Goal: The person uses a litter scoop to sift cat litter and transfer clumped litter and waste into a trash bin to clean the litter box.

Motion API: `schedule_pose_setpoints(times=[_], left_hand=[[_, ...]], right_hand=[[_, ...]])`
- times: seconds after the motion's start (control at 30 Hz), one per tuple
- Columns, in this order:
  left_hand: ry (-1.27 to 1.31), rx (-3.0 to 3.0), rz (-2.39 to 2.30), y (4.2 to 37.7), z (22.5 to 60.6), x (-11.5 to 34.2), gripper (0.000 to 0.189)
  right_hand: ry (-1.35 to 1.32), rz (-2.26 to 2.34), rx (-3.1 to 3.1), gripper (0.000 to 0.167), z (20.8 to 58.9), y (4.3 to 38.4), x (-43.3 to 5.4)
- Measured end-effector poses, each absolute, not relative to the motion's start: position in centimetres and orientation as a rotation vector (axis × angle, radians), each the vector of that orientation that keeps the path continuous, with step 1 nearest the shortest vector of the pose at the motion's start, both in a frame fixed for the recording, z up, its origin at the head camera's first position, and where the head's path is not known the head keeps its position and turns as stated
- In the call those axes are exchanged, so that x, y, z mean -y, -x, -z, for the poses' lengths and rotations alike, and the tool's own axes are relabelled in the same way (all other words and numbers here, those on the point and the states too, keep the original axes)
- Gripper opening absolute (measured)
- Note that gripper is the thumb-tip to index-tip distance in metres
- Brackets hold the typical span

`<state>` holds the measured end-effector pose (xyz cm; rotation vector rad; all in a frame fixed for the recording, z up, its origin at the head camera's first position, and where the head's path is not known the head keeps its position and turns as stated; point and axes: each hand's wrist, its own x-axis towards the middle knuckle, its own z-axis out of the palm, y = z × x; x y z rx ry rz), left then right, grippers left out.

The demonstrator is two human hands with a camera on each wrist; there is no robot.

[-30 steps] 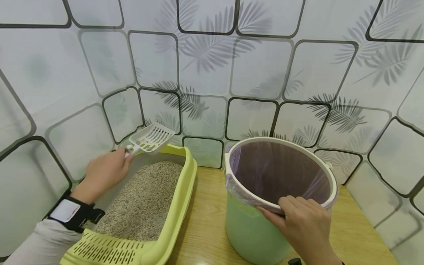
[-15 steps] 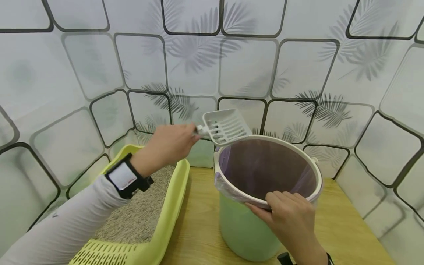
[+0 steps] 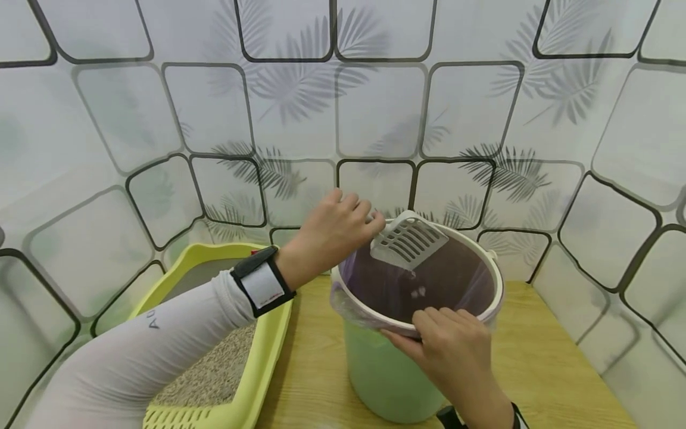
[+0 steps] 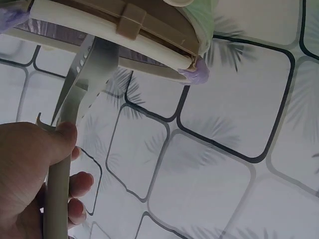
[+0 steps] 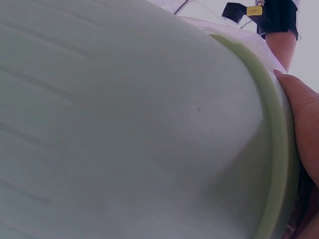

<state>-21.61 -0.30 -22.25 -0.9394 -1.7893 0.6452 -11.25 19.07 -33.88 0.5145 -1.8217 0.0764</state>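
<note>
My left hand grips the handle of a white slotted litter scoop. The scoop's head is tipped down over the mouth of a green trash bin, and small pale bits show below it inside. In the left wrist view the thumb and curled fingers wrap the scoop handle. A purple bag lines the bin, folded out over its white rim. My right hand holds the near rim, fingers over the top and thumb outside. The right wrist view shows that thumb against the bin's side.
A yellow litter box with grey-brown litter stands on the left, partly behind my left arm. Both it and the bin are on a wood-grain surface. A patterned wall covering rises behind and at both sides.
My left hand has carried the scoop from over the litter box rightward to the bin and tipped it downward. The right hand has kept its hold on the rim.
</note>
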Motion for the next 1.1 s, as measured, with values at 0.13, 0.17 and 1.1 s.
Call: schedule_pose_setpoints(times=[0.13, 0.17, 1.1], left_hand=[[0.936, 1.793, -0.657, 21.7, 22.3, 0.9, 0.017], [0.936, 1.8, -0.65, 21.7, 22.4, 1.1, 0.017], [0.49, 2.388, -0.024, 24.1, 24.4, 16.3, 0.024]], right_hand=[[-0.521, -0.077, 1.827, 0.063, 33.8, 11.3, -18.7], [-0.522, -0.078, 1.825, 0.063, 33.7, 11.3, -18.7], [-0.49, -0.063, 1.833, 0.065, 32.6, 10.7, -18.0]])
